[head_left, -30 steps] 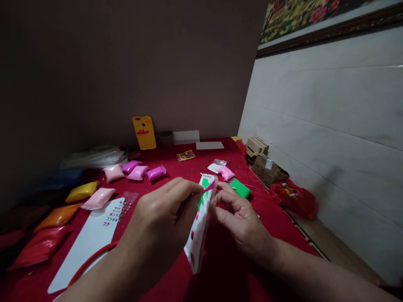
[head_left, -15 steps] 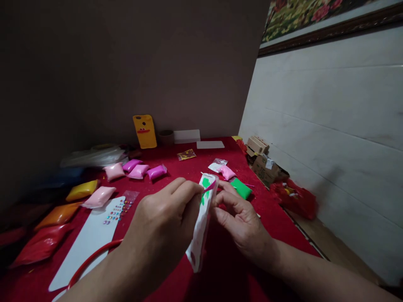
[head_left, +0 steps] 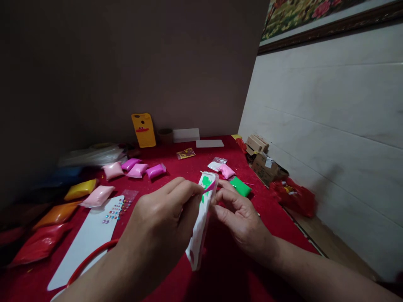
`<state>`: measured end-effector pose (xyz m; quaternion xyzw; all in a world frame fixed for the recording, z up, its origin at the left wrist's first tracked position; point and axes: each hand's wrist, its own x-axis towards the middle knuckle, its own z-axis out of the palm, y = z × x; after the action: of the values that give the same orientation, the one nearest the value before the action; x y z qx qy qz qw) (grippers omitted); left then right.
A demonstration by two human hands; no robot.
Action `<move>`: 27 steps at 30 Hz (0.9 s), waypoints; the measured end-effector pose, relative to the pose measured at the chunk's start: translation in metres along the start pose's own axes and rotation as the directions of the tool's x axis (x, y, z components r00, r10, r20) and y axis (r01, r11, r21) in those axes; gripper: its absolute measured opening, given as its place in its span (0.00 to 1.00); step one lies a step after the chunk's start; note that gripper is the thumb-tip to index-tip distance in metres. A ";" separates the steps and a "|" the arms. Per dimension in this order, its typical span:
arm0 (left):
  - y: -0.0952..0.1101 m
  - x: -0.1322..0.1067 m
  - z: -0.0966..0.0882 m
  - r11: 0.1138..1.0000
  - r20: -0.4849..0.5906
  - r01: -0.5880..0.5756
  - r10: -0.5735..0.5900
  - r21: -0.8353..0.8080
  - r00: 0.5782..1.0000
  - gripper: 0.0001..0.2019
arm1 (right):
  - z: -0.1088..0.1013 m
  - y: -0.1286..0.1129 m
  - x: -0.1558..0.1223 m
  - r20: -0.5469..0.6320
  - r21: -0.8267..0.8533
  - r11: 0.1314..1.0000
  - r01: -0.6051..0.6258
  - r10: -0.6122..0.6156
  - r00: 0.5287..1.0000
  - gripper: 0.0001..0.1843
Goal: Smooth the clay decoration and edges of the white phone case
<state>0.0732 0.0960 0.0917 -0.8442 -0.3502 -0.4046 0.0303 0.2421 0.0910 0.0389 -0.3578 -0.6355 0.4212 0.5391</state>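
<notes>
Over a red table [head_left: 189, 167] I hold a white phone case [head_left: 200, 226] on edge, with green clay at its top and dark red dots lower down. My left hand [head_left: 160, 226] is closed in a pinch on a thin pink tool [head_left: 209, 188] whose tip touches the green clay. My right hand [head_left: 239, 218] is closed on the case's upper right edge. A green clay pack [head_left: 240, 186] lies just behind my right hand.
Clay packs lie about: pink ones [head_left: 137, 170] at mid-left, yellow [head_left: 80, 189], orange [head_left: 56, 214] and red [head_left: 39, 245] at the left edge. A white board [head_left: 85, 243] carries a gem sticker sheet [head_left: 118, 209]. A yellow phone case [head_left: 143, 130] leans on the back wall. Boxes [head_left: 266, 165] sit at the right.
The case has tilted a little more edge-on and its lower end has moved slightly down-left. Both hands keep their grips.
</notes>
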 end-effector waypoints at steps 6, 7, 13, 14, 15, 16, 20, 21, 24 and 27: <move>-0.002 -0.002 0.003 0.999 0.013 -0.031 0.030 0.043 0.999 0.10 | 0.000 -0.002 0.000 0.000 -0.006 1.000 -0.006 0.006 1.000 0.08; -0.003 -0.003 0.004 0.998 0.007 -0.032 0.032 0.048 0.999 0.10 | 0.000 -0.002 0.000 0.000 0.002 1.000 -0.006 0.006 1.000 0.08; -0.005 -0.005 0.006 0.998 -0.014 -0.026 0.027 0.052 1.000 0.10 | 0.001 0.001 -0.001 -0.011 0.082 0.997 -0.003 0.004 1.000 0.09; -0.005 -0.005 0.006 0.998 -0.013 -0.022 0.023 0.057 1.000 0.10 | 0.001 0.002 -0.001 -0.012 0.083 0.997 0.001 0.000 1.000 0.09; -0.005 -0.005 0.005 0.998 -0.004 -0.014 0.014 0.061 1.000 0.09 | 0.001 0.003 -0.001 -0.013 0.082 0.997 0.003 -0.002 1.000 0.09; -0.004 -0.005 0.005 0.998 0.007 -0.006 0.006 0.058 1.000 0.09 | 0.001 0.004 -0.001 -0.016 0.084 0.996 0.004 -0.003 1.000 0.09; 0.000 -0.001 0.000 0.998 0.029 0.037 -0.036 -0.049 0.999 0.09 | 0.001 0.008 -0.001 -0.023 0.134 0.991 -0.009 0.012 1.000 0.09; 0.001 0.001 -0.001 0.996 0.029 0.044 -0.041 -0.075 0.999 0.08 | 0.001 0.009 -0.001 -0.023 0.145 0.989 -0.015 0.019 1.000 0.09; 0.003 0.002 -0.004 0.995 0.033 0.047 -0.045 -0.085 0.998 0.09 | 0.001 0.010 -0.001 -0.028 0.148 0.989 -0.018 0.023 0.999 0.07; 0.002 0.001 -0.003 0.998 0.058 0.034 -0.032 -0.046 0.998 0.10 | 0.000 0.010 0.000 -0.030 0.141 0.990 -0.018 0.023 0.999 0.07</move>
<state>0.0725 0.0938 0.0946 -0.8500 -0.3553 -0.3888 -0.0061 0.2421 0.0943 0.0298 -0.3319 -0.5920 0.4649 0.5686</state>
